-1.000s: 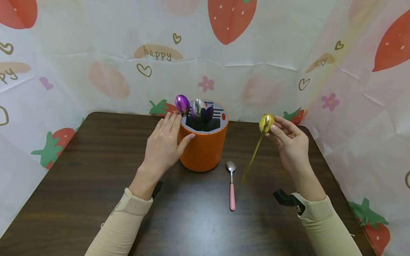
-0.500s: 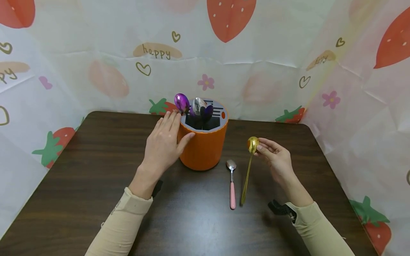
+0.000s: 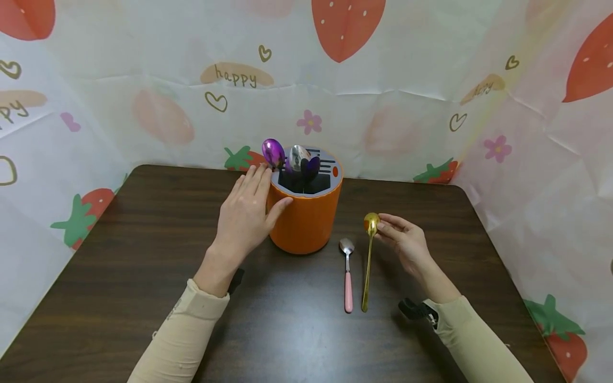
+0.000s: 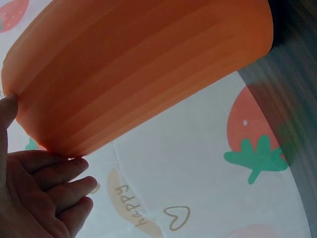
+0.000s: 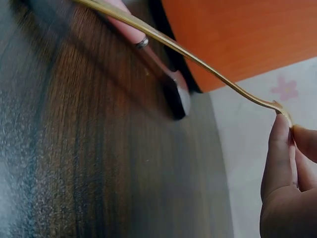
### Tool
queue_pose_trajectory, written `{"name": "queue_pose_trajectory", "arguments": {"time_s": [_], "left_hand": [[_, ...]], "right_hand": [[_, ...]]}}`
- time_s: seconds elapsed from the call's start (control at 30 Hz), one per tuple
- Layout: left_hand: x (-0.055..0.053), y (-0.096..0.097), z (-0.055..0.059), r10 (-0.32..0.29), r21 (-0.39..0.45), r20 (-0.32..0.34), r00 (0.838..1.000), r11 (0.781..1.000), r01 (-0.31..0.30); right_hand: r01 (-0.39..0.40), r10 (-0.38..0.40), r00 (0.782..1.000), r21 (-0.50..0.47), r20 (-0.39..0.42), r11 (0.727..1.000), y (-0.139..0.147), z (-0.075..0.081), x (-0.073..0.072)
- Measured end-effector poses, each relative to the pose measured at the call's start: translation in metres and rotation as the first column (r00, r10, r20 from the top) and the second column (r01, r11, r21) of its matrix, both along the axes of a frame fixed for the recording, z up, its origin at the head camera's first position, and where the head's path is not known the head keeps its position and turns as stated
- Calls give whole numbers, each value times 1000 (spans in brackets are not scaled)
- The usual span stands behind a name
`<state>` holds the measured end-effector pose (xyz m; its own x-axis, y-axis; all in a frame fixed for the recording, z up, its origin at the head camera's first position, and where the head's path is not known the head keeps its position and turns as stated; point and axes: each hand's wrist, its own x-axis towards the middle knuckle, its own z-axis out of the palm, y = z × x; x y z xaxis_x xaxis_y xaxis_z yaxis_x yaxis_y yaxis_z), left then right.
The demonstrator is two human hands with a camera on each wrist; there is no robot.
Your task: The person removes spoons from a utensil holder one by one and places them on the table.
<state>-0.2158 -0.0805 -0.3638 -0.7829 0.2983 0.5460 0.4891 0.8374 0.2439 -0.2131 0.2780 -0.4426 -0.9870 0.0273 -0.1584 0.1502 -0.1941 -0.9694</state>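
Note:
My right hand [image 3: 407,242] pinches a gold spoon [image 3: 369,266] by its bowl, the long handle pointing toward me. In the right wrist view the gold spoon's handle [image 5: 198,60] slants above the tabletop, bowl end between thumb and fingers. Just left of it lies a spoon with a pink handle [image 3: 348,290] and a silver bowl. My left hand [image 3: 244,223] rests with straight fingers against the side and rim of an orange cylindrical holder [image 3: 306,226]. Out of the holder's grey top stick a purple spoon [image 3: 273,153], a silver spoon [image 3: 298,156] and a dark spoon bowl [image 3: 312,167].
The dark wood table [image 3: 143,255] has rounded far corners. White cloth [image 3: 392,64] printed with strawberries and hearts hangs behind it and along both sides. The holder stands near the table's far edge.
My right hand has brought the gold spoon left, nearer to me and down, until it lies alongside the pink-handled spoon. The left hand has stayed at the holder.

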Motion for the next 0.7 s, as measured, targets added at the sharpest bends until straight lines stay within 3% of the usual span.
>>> {"name": "queue_pose_trajectory", "arguments": {"time_s": [0.7], "left_hand": [[0,0,-1,7,3,-1,1000,1000,-7]], "right_hand": [[-73,67,993,50,98,996,2,-31,-21]]}}
